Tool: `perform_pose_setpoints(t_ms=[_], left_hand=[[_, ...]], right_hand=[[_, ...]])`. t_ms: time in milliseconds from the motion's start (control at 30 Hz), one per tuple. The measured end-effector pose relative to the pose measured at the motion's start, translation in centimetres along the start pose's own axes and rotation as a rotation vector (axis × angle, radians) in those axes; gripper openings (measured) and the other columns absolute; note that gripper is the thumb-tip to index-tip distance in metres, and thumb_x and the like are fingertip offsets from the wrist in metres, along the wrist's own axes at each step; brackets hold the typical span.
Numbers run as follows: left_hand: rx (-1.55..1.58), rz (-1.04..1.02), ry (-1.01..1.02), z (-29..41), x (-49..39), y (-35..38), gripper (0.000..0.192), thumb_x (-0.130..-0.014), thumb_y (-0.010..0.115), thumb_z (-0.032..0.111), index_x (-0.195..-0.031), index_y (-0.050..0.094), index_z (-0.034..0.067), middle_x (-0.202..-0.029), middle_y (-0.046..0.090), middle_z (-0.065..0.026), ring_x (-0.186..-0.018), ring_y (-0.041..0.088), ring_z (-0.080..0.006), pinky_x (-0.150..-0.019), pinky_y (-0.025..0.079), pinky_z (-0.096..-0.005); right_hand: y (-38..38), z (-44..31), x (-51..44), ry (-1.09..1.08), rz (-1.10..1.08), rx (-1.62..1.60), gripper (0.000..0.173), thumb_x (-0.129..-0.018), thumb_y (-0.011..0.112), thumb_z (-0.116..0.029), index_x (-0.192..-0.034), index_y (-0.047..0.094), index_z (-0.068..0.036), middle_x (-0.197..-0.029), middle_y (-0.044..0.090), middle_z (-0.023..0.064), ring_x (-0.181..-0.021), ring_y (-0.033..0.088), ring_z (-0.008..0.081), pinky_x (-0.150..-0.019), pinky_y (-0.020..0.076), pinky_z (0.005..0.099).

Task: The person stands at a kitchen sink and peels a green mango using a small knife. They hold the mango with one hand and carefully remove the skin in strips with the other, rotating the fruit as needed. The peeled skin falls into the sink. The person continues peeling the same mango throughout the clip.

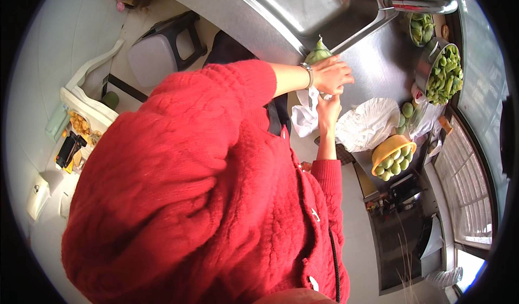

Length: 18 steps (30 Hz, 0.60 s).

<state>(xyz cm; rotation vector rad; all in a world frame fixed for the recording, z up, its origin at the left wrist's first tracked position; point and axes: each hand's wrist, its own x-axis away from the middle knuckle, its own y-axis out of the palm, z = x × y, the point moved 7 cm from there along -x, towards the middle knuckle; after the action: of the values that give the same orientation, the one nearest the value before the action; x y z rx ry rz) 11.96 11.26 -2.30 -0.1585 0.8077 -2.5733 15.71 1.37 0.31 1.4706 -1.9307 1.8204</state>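
My left hand, with a metal-banded watch or bracelet at the wrist, reaches over the steel counter's corner by the sink, its fingers bent. Its fingertips meet those of my right hand, which comes up from below and pinches thin white material. A white plastic bag hangs from between the hands over the counter's front edge. Beside my left wrist is a pale green bundle with a pointed, twisted top, partly covered by the hand. What the left fingers grasp is hidden.
A steel sink and curved faucet adjoin the counter. Crumpled white plastic lies near an orange basket of pale green oval fruits. A pot of green vegetable pieces stands by the window. A stool is behind.
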Motion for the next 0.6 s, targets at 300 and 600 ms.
perform_pose_setpoints(t_ms=[300, 600], left_hand=[[-0.156, 0.169, 0.01, 0.0, 1.5, -0.7, 0.038, -0.084, 0.063, 0.047, -0.107, 0.074, 0.019, -0.129, 0.062, -0.0086, -0.129, 0.05, -0.0289, -0.11, 0.027, -0.0681], [-0.129, 0.34, 0.285, -0.2, 1.3, -0.9, 0.017, -0.067, 0.066, 0.036, -0.069, 0.063, 0.02, -0.085, 0.058, 0.0018, -0.088, 0.058, -0.0201, -0.094, 0.044, -0.0487]], right_hand=[[-1.9, -0.5, -2.3, -0.093, -0.078, -0.014, 0.054, -0.086, 0.066, -0.033, -0.132, 0.059, -0.006, -0.103, 0.069, 0.0293, -0.105, 0.064, 0.0478, -0.085, 0.052, 0.0507], [-0.2, 0.9, -2.5, -0.029, -0.138, -0.023, 0.05, -0.085, 0.069, -0.038, -0.12, 0.063, -0.002, -0.097, 0.07, 0.0297, -0.1, 0.065, 0.0496, -0.085, 0.0515, 0.0539]])
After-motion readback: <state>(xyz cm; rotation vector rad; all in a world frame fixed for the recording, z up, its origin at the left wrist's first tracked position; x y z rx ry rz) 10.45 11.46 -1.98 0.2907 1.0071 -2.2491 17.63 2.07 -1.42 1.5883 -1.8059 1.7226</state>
